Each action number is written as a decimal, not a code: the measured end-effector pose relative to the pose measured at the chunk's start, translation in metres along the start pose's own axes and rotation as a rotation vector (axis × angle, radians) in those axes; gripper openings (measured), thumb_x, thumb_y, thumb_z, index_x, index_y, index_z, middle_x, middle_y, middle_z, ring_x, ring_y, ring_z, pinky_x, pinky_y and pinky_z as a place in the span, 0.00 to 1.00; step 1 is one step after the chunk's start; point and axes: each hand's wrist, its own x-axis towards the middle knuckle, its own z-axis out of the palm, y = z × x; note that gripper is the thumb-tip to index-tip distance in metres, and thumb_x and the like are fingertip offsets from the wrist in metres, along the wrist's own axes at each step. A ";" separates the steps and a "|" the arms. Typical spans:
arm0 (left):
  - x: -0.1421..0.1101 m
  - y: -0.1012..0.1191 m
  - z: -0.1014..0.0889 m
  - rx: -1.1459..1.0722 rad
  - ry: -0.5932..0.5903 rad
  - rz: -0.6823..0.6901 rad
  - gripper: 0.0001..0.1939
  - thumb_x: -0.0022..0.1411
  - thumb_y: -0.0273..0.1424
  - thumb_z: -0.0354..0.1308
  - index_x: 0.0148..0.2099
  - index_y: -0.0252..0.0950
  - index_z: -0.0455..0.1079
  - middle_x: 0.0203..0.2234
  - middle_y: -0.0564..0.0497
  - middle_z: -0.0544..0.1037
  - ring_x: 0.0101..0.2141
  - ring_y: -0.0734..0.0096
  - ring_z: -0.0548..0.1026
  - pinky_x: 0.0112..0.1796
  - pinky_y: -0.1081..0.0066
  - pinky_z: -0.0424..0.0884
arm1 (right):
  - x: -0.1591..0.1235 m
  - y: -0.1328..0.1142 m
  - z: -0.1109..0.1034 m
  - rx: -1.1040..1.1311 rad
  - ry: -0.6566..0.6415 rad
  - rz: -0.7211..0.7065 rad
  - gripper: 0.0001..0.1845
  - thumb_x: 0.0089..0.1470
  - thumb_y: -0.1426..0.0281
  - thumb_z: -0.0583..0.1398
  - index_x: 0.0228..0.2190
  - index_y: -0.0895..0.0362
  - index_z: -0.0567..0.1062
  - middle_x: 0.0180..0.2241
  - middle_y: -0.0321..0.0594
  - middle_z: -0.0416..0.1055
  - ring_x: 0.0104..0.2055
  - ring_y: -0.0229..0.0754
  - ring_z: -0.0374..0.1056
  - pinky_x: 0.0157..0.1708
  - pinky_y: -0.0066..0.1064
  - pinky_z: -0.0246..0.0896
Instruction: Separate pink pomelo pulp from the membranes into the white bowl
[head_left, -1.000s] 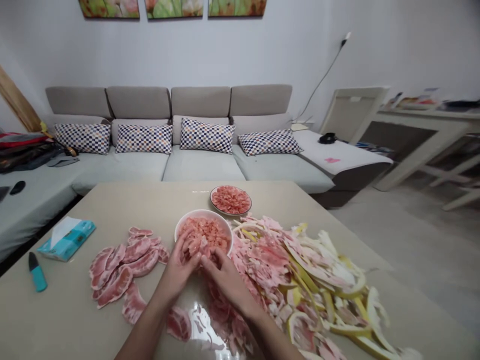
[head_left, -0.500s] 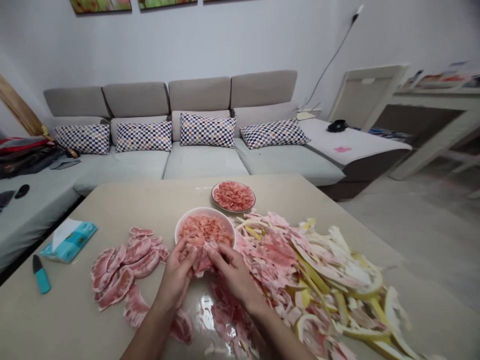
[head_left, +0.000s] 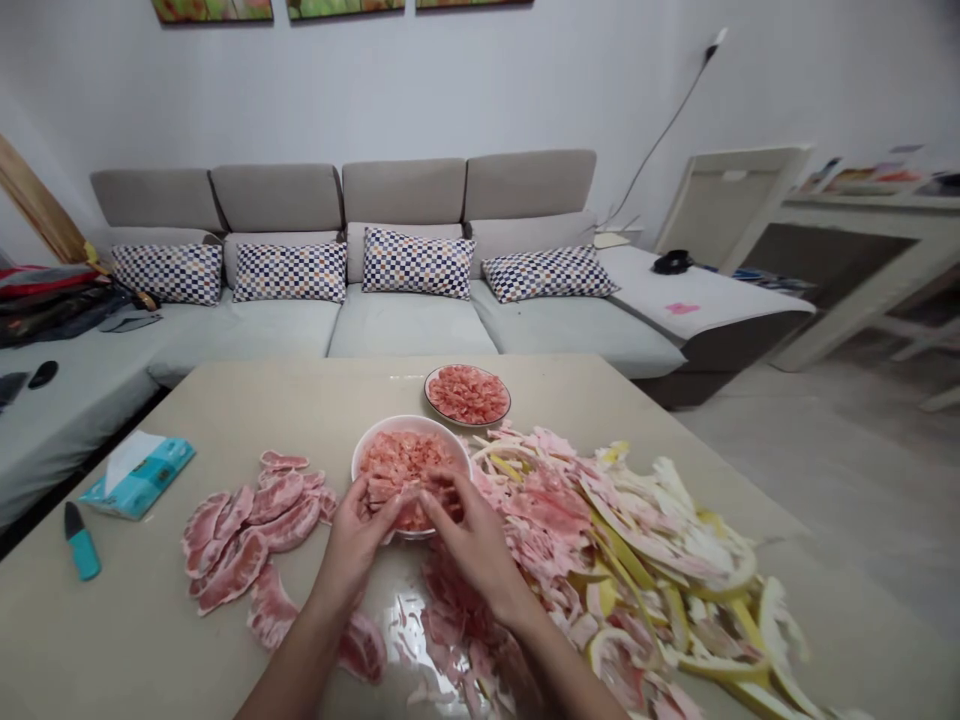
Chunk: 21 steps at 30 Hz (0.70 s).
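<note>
Over the near rim of a white bowl [head_left: 358,440], my left hand [head_left: 361,525] pinches a pale pink piece of pomelo segment [head_left: 391,488]. My right hand [head_left: 474,535] meets it from the other side, thumb and bent fingers closed at the piece's right end; the exact contact is partly hidden. Peeled pomelo pulp [head_left: 409,455] fills much of the bowl beneath the fingers. Left of my hands lie several pomelo segments [head_left: 281,510] still in their skins. Torn pink membranes [head_left: 457,620] lie on the table under my right forearm.
A large heap of pomelo peel [head_left: 630,560] covers the table's right side. Behind the bowl stands a plate of pulp [head_left: 466,394]. At the left are a tissue pack [head_left: 142,480] and a knife with a turquoise handle [head_left: 85,553]. A sofa [head_left: 409,325] stands beyond the table.
The pink skin that hung below my fingers no longer shows there. My hands have shifted slightly, and the right hand's fingers are more raised over the bowl.
</note>
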 end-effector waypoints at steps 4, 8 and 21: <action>0.000 0.001 -0.001 0.232 0.026 0.084 0.19 0.53 0.35 0.65 0.47 0.38 0.69 0.47 0.45 0.77 0.47 0.61 0.75 0.48 0.66 0.68 | 0.010 -0.010 -0.011 -0.146 -0.019 -0.149 0.19 0.54 0.62 0.61 0.48 0.52 0.71 0.48 0.44 0.69 0.47 0.48 0.65 0.47 0.39 0.60; -0.003 0.001 0.001 0.234 -0.006 0.089 0.19 0.54 0.32 0.62 0.48 0.40 0.63 0.42 0.47 0.78 0.42 0.64 0.77 0.43 0.68 0.70 | 0.022 -0.017 -0.011 -0.148 -0.172 -0.250 0.18 0.52 0.64 0.64 0.46 0.51 0.74 0.45 0.42 0.71 0.48 0.47 0.65 0.49 0.38 0.59; 0.000 -0.005 -0.008 0.308 0.022 0.110 0.16 0.54 0.29 0.61 0.44 0.41 0.61 0.38 0.51 0.73 0.40 0.69 0.75 0.44 0.69 0.69 | 0.044 0.003 -0.006 0.160 -0.222 0.117 0.21 0.57 0.54 0.55 0.24 0.57 0.70 0.20 0.31 0.64 0.22 0.35 0.59 0.25 0.27 0.55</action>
